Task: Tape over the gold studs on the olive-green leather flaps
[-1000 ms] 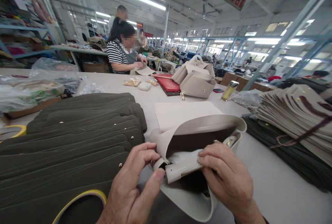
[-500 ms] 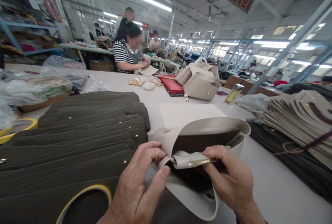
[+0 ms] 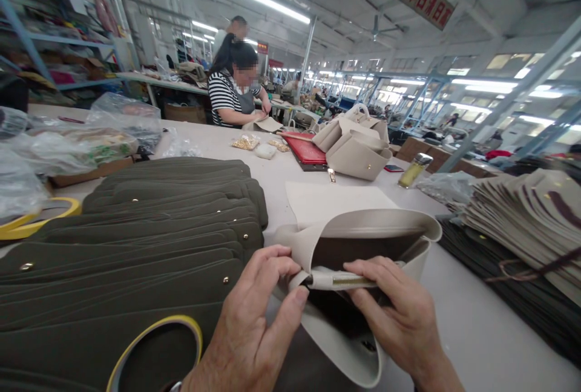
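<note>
A cream handbag (image 3: 376, 222) lies on the table in front of me, its mouth spread and its dark inside showing. Across its middle runs a zippered divider (image 3: 322, 279) with brass-coloured zip teeth. My left hand (image 3: 263, 313) pinches the bag's side edge beside the divider's left end, thumb and fingers closed on it. At the zip's right part, my right hand (image 3: 399, 313) grips the divider between thumb and fingers. A cream flap (image 3: 338, 199) extends behind the bag. Part of the divider's right end is hidden by my right hand.
Dark olive panels (image 3: 172, 228) with brass studs are piled left, with a yellow tape roll (image 3: 200, 331) on them. Cream panels (image 3: 521, 222) are stacked right. Finished-looking cream bags (image 3: 358, 150), a red pad (image 3: 304, 147) and a jar (image 3: 414, 171) stand behind. A person (image 3: 231, 89) works across the table.
My right hand has slid slightly left along the zippered divider, which has tilted so its teeth show less. My left hand keeps its hold. The whole view has shifted a little.
</note>
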Action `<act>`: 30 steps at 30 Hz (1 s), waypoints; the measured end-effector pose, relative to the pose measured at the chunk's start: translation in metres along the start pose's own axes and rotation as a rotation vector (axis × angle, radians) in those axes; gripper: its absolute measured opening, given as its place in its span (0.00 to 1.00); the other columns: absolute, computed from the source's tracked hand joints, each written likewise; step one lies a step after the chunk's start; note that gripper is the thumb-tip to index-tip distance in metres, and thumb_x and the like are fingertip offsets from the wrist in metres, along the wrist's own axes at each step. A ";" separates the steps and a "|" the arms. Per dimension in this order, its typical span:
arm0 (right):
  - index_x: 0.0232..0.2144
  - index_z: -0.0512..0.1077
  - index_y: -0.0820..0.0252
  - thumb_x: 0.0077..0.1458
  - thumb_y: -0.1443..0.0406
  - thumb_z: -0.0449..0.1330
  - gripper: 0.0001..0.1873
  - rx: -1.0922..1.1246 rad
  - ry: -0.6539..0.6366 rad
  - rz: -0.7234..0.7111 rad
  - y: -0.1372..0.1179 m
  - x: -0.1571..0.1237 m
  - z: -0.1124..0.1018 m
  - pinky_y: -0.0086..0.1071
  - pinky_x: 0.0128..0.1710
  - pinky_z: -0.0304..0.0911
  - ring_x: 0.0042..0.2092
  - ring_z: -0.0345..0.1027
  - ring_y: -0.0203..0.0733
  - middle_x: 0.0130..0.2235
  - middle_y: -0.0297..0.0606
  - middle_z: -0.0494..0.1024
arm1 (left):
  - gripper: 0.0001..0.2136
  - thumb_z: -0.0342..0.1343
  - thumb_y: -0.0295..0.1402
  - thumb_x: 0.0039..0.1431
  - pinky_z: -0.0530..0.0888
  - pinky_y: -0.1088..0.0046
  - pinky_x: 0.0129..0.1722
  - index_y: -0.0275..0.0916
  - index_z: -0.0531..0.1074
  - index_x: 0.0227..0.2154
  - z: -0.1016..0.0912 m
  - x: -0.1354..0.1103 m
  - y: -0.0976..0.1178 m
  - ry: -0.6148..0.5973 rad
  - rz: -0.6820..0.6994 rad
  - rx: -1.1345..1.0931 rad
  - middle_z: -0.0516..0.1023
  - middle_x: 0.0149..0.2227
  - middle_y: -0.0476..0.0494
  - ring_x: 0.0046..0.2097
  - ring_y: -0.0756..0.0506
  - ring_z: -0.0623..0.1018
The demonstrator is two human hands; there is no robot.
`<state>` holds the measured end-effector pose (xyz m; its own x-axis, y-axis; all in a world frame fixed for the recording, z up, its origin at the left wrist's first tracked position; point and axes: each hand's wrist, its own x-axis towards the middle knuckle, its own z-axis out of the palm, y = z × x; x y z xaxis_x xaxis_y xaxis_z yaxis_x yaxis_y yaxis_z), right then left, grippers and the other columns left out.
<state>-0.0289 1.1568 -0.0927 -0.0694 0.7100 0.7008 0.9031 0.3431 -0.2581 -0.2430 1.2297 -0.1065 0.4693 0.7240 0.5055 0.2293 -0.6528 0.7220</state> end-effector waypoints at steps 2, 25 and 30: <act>0.44 0.72 0.59 0.60 0.71 0.58 0.10 -0.001 -0.033 -0.041 -0.004 0.004 0.001 0.33 0.35 0.66 0.36 0.70 0.41 0.37 0.39 0.77 | 0.05 0.50 0.33 0.64 0.69 0.73 0.53 0.45 0.68 0.41 0.000 0.000 0.000 0.009 -0.001 -0.013 0.71 0.50 0.46 0.56 0.47 0.70; 0.35 0.69 0.59 0.64 0.70 0.54 0.05 0.167 -0.179 -0.010 -0.033 0.030 0.013 0.35 0.34 0.57 0.33 0.64 0.40 0.32 0.36 0.74 | 0.07 0.49 0.37 0.65 0.70 0.70 0.53 0.47 0.72 0.40 0.000 0.003 0.002 -0.021 -0.070 -0.063 0.72 0.50 0.47 0.55 0.47 0.71; 0.37 0.70 0.59 0.65 0.70 0.53 0.06 0.175 -0.184 -0.028 -0.035 0.032 0.011 0.34 0.34 0.59 0.33 0.65 0.40 0.33 0.37 0.75 | 0.08 0.51 0.37 0.64 0.71 0.68 0.53 0.46 0.73 0.41 -0.001 0.001 0.002 -0.012 -0.062 -0.048 0.72 0.50 0.44 0.55 0.45 0.72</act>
<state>-0.0674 1.1741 -0.0690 -0.1840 0.7932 0.5805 0.8140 0.4540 -0.3624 -0.2426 1.2293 -0.1036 0.4660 0.7600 0.4531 0.2175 -0.5948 0.7739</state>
